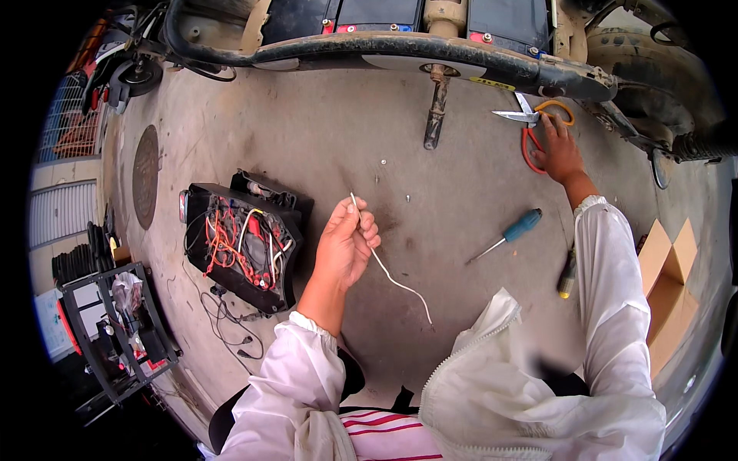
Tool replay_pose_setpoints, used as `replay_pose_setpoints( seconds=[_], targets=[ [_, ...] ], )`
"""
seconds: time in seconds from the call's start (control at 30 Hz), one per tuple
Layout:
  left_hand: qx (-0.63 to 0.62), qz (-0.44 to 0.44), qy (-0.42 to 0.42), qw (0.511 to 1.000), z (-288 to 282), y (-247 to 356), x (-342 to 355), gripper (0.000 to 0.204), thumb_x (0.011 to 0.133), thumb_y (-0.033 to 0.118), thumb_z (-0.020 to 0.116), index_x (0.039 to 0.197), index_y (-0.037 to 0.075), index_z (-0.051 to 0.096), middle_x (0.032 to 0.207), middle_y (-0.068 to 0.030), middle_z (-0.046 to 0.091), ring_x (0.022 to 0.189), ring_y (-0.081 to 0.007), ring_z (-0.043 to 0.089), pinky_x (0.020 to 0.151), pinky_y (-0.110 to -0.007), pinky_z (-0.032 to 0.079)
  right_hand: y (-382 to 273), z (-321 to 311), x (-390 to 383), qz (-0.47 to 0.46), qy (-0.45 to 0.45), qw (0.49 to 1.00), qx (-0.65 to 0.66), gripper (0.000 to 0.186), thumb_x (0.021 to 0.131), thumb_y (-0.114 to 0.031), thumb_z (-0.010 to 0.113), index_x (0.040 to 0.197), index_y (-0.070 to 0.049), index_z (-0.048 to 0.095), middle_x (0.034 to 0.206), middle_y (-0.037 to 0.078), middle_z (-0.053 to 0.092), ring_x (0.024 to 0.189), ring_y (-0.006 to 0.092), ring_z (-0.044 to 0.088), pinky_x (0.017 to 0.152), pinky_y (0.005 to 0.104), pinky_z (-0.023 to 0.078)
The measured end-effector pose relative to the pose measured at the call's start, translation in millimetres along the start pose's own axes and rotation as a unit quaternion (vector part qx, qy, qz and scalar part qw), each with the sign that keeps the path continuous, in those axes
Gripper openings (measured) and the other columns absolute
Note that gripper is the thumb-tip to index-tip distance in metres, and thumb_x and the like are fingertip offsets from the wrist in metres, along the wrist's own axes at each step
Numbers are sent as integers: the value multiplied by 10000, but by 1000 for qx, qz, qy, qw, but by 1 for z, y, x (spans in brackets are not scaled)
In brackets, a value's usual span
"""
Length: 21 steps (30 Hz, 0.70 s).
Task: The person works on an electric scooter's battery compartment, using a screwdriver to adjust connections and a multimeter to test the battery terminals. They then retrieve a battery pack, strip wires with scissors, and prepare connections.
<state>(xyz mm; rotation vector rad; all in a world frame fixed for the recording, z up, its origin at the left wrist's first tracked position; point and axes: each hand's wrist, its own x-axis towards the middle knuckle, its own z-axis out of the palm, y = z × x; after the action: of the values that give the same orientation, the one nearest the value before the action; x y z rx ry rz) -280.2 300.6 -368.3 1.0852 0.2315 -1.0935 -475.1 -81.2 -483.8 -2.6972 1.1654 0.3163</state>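
My left hand point(347, 238) pinches a thin white wire point(400, 284) near its upper end, and the rest of the wire dangles down to the right. My right hand point(560, 154) reaches forward and grips scissors point(515, 116) with silver blades and orange and red handles, its fingers over the handles. A blue-handled screwdriver point(519, 229) lies on the floor below that hand, and a dark-handled tool with a yellow end point(567, 276) lies near my right sleeve. Left of my left hand sits an open black housing point(288, 265) full of red, black and white wires.
A vehicle frame point(323, 50) with batteries spans the top, a metal stand point(434, 123) hanging below it. An open cardboard box point(661, 307) is at the right. A dark tool cart point(142, 269) stands lower left. Loose cables point(223, 330) and small fasteners point(407, 197) lie on the floor point(384, 107).
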Motion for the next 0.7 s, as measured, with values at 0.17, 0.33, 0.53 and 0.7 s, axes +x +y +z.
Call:
replay_pose_setpoints(
  seconds=[0.17,0.33,0.53,0.7],
  targets=[
    [-65,40,76,994,-22,4,6,153,1039,244,491,1103,111,534,804,-17,485,700,-139,454,612,-269,410,4,3,9,24,-44,998,28,901,822,-300,772,1546,-181,249,1570,141,287,1386,383,375,1125,444,375],
    [-97,70,123,985,-40,5,7,166,1051,236,452,1121,105,525,800,-16,478,701,-140,441,621,-272,411,6,5,17,12,8,999,-38,906,802,-312,787,1531,-140,275,1529,152,351,1356,370,414,1121,426,378],
    [-112,80,146,980,-52,5,10,173,1063,223,413,1116,103,525,797,-20,472,697,-143,432,627,-279,406,12,10,28,-6,17,1000,-18,652,800,-282,774,1327,-40,476,1335,179,537,1247,367,506,1045,431,433],
    [-112,85,171,975,-53,4,14,169,1065,214,410,1097,98,528,797,-26,489,705,-150,446,633,-292,409,8,21,19,65,10,997,50,425,819,-192,707,1144,17,530,1171,253,618,1093,396,609,927,462,500]
  ],
)
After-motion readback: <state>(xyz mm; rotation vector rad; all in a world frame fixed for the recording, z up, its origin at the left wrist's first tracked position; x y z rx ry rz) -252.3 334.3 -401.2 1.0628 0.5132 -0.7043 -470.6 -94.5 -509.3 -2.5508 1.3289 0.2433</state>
